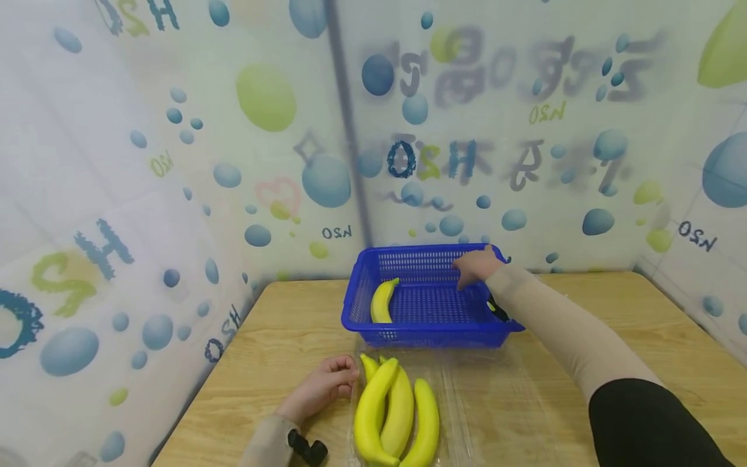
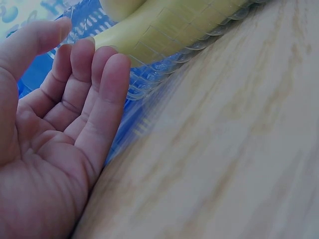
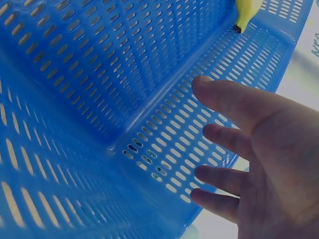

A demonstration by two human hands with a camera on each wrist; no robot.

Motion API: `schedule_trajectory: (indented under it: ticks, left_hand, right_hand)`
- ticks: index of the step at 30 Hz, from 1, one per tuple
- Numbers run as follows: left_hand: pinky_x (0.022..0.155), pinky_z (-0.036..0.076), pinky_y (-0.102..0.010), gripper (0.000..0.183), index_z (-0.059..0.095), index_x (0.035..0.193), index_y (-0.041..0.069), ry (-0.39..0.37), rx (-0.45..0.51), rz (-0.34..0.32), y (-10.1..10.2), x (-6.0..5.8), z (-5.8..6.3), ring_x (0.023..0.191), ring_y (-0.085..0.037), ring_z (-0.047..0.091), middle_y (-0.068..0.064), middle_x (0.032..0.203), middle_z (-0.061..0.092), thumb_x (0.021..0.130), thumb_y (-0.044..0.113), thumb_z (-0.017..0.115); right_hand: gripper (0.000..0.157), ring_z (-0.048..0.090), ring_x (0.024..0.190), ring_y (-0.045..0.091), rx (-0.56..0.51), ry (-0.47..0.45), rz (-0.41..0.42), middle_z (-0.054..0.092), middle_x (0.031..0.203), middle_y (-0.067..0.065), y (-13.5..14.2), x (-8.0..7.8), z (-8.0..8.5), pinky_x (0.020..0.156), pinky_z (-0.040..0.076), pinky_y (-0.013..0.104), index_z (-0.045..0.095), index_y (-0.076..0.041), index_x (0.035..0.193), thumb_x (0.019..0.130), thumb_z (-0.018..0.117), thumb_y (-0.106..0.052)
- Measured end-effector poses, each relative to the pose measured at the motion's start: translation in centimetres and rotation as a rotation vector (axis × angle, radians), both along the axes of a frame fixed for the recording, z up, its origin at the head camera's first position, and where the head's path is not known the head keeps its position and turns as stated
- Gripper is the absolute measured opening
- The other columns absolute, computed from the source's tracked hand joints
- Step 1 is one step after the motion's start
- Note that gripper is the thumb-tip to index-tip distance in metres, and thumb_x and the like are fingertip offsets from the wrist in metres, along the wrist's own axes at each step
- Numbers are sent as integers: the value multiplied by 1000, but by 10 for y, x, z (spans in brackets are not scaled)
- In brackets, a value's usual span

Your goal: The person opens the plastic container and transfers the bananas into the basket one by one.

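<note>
My right hand (image 1: 480, 264) is over the right end of a blue perforated plastic basket (image 1: 432, 338). In the right wrist view its fingers (image 3: 227, 142) are spread and hold nothing, above the basket floor. One yellow banana (image 1: 382, 303) lies at the basket's left end. Nearer to me, several bananas (image 1: 399, 405) rest in a clear plastic tray (image 1: 490, 415), some overlapping. Beside the tray's left edge is my left hand (image 1: 327, 386), palm inward with loosely bent fingers. Its fingertips (image 2: 114, 74) are close to the tray wall; whether they touch it I cannot tell.
The basket stands at the back of a wooden table (image 1: 280, 324), near a printed curtain (image 1: 280, 194) that hangs behind and on both sides. A black device (image 1: 307, 447) is strapped to the left wrist. The clear tray extends to the right of the bananas.
</note>
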State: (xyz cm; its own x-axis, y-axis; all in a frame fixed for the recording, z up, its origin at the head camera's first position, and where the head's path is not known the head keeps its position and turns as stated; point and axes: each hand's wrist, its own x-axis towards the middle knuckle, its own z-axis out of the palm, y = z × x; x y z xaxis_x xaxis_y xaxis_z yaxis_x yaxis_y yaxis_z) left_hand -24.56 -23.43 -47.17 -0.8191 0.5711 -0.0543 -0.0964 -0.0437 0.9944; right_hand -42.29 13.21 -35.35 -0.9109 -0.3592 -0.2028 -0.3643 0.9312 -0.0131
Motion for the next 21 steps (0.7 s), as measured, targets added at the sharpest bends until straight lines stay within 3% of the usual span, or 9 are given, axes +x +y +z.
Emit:
schedule_trajectory:
  ticks: [9,16,21]
  left_hand:
    - [68,50,-24,11,56,90,12,11,18,-5,1,0,-1,73,-8,55,4,80,56,97,6,51]
    - [68,50,-24,13,56,90,13,14,20,-5,0,-2,-4,73,-8,55,4,81,56,97,4,49]
    - [68,50,-24,13,57,90,14,10,33,-10,0,-2,-3,74,-7,55,4,81,56,97,5,50]
  right_hand:
    - [58,40,132,39,-45,-19,22,49,141,15,-4,7,11,104,8,72,52,-9,139,88,68,-33]
    - [59,44,130,34,-33,20,158,49,142,12,-15,22,29,102,36,56,50,-12,141,90,65,-38]
    - [58,45,130,31,-75,55,257,50,141,10,-23,38,41,101,39,51,51,-14,140,90,65,-40]
